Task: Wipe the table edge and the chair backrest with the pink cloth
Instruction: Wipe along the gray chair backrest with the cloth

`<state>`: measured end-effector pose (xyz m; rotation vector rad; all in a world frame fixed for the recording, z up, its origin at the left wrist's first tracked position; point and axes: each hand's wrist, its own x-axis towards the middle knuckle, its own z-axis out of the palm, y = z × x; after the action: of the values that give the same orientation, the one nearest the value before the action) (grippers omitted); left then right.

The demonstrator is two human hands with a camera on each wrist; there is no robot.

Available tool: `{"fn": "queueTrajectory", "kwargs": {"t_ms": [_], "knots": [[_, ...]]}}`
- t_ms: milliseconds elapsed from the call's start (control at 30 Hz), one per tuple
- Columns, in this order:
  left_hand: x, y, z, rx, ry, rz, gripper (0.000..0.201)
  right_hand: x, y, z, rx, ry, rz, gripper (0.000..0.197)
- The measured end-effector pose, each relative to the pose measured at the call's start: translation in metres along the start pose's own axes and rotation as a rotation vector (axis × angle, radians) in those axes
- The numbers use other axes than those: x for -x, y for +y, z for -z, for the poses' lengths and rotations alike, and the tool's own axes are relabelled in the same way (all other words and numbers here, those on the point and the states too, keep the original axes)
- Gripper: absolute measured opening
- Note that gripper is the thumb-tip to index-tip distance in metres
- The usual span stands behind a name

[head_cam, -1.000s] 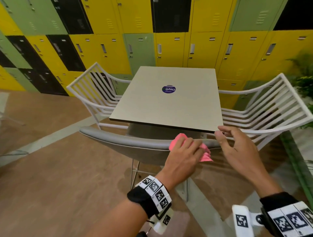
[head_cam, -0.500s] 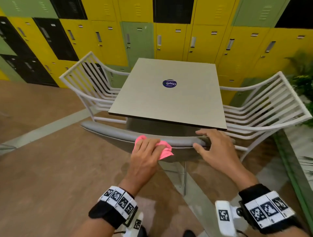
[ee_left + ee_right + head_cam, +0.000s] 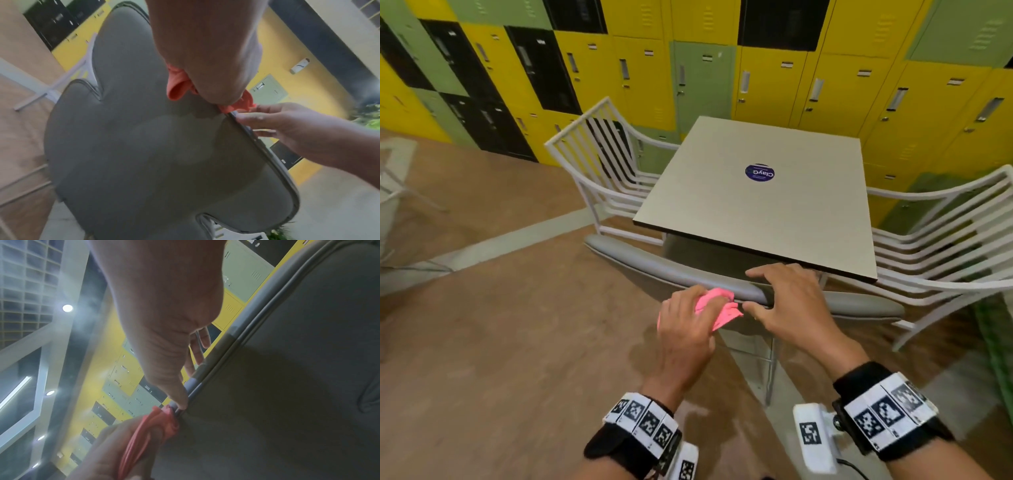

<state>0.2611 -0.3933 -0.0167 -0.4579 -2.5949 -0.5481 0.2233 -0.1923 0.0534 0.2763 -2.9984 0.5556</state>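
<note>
The pink cloth [image 3: 717, 303] is bunched in my left hand [image 3: 702, 311], which presses it against the top rim of the grey chair backrest [image 3: 640, 260]. My right hand [image 3: 774, 291] grips the same rim just right of the cloth, fingers over the top and thumb in front. In the left wrist view the cloth [image 3: 176, 87] pokes out under my left hand [image 3: 205, 48], against the backrest [image 3: 144, 146]. In the right wrist view my thumb lies on the rim of the backrest [image 3: 308, 369], beside the cloth [image 3: 162, 420]. The beige table [image 3: 756, 212] stands just beyond the chair.
White slatted chairs stand at the table's left [image 3: 599, 154] and right [image 3: 941, 246]. Yellow, green and black lockers [image 3: 774, 78] line the wall behind. A round blue sticker [image 3: 759, 172] lies on the tabletop. Brown floor [image 3: 500, 342] lies open to my left.
My left hand slid the cloth leftward along the backrest rim, from its right end toward the middle. My right hand came down from near the table corner and took hold of the rim.
</note>
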Motion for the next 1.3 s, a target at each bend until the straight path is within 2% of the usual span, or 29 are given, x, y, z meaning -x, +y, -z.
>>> {"fn": "queueTrajectory", "kwargs": {"t_ms": [100,233,300,467,600,733,900,1167,1300], "knots": [[0.003,-0.026,0.002,-0.053,0.014,0.018,0.06,-0.006,-0.001,-0.002,0.04,-0.005,0.011,0.058],[0.007,-0.049,0.014,-0.059,0.044,0.144,0.068,-0.005,0.002,-0.001,0.078,-0.001,0.016,0.063],[0.006,-0.032,0.016,-0.002,0.068,0.151,0.068,-0.003,0.001,-0.003,0.093,0.008,0.013,0.064],[-0.001,0.037,-0.004,0.066,-0.003,-0.003,0.046,0.004,0.009,-0.003,0.05,0.022,0.037,0.063],[-0.003,0.037,-0.016,0.049,0.01,0.014,0.045,0.005,0.021,0.004,0.073,0.036,0.012,0.067],[0.001,0.031,-0.018,-0.007,-0.003,-0.012,0.037,0.003,0.021,0.0,0.078,0.057,0.054,0.067],[0.002,0.034,-0.018,-0.023,-0.003,0.052,0.044,0.008,0.02,-0.002,0.076,0.108,0.065,0.064],[0.001,0.003,-0.007,-0.103,0.066,0.179,0.063,0.009,0.015,-0.001,0.077,0.075,0.034,0.063],[0.001,-0.01,-0.003,-0.111,0.062,0.214,0.059,0.009,0.01,0.002,0.105,0.05,0.018,0.065]]}}
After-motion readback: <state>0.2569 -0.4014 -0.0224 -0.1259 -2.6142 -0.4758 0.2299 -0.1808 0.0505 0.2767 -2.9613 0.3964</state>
